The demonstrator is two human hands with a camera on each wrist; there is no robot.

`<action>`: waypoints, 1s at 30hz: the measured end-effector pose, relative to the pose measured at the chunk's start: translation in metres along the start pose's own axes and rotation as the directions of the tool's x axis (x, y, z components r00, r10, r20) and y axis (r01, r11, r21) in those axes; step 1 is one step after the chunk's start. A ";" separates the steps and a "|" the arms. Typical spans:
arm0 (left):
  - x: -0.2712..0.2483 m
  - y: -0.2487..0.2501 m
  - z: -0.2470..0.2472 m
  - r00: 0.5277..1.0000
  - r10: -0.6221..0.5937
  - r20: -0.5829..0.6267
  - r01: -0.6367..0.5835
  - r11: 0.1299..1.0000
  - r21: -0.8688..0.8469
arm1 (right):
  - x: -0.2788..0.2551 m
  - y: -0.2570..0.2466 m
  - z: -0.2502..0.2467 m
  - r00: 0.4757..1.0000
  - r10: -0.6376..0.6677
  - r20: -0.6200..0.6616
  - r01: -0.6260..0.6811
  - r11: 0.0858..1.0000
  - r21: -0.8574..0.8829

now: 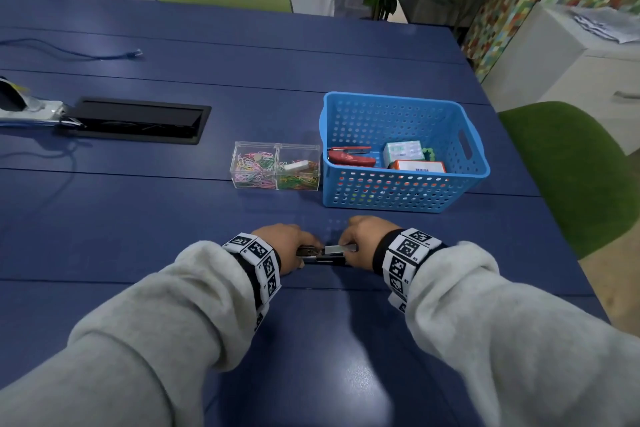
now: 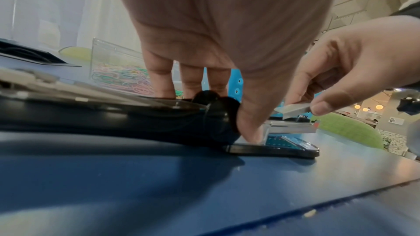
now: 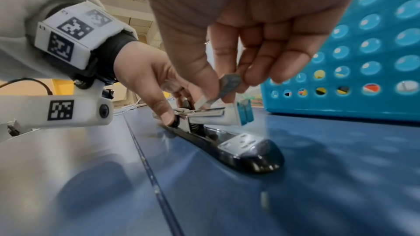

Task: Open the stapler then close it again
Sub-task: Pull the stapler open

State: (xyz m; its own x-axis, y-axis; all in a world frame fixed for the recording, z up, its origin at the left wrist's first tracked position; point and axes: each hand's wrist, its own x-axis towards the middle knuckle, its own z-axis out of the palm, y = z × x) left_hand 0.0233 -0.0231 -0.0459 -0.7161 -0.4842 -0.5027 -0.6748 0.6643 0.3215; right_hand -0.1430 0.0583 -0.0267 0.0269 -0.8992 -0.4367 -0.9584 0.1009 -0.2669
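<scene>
While both hands (image 1: pixel 284 243) hold the stapler (image 1: pixel 325 253), a basket (image 1: pixel 401 191) stands beyond.

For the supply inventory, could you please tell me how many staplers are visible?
2: a black stapler on the table between both hands, and a red stapler inside the blue basket. Others may be hidden.

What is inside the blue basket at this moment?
The blue basket holds a red stapler, a white-green box, an orange-white box and something small and green. Its front wall hides the floor beneath them.
</scene>
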 end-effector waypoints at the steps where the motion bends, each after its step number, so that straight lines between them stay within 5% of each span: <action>1: 0.000 0.001 0.000 1.000 0.001 -0.001 -0.001 1.000 0.000 | 0.000 0.001 0.000 1.000 0.001 0.001 -0.001 1.000 -0.001; 13: -0.001 0.001 -0.001 1.000 -0.010 0.006 0.010 1.000 -0.002 | 0.005 -0.008 0.001 0.998 0.018 0.062 -0.014 0.997 -0.076; 21: -0.016 -0.025 -0.004 0.992 -0.128 -0.023 0.127 0.991 -0.032 | 0.005 -0.002 0.003 0.990 0.092 0.106 -0.083 0.992 -0.091; 30: -0.043 -0.056 -0.008 0.965 -0.257 -0.057 0.255 0.966 -0.034 | -0.004 0.013 0.007 0.973 0.218 0.079 -0.226 0.968 0.106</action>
State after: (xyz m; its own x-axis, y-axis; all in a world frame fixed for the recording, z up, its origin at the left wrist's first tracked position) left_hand 0.0902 -0.0442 -0.0359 -0.5276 -0.6705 -0.5215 -0.8410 0.4987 0.2097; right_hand -0.1533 0.0663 -0.0339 -0.1607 -0.8191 -0.5507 -0.9041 0.3460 -0.2508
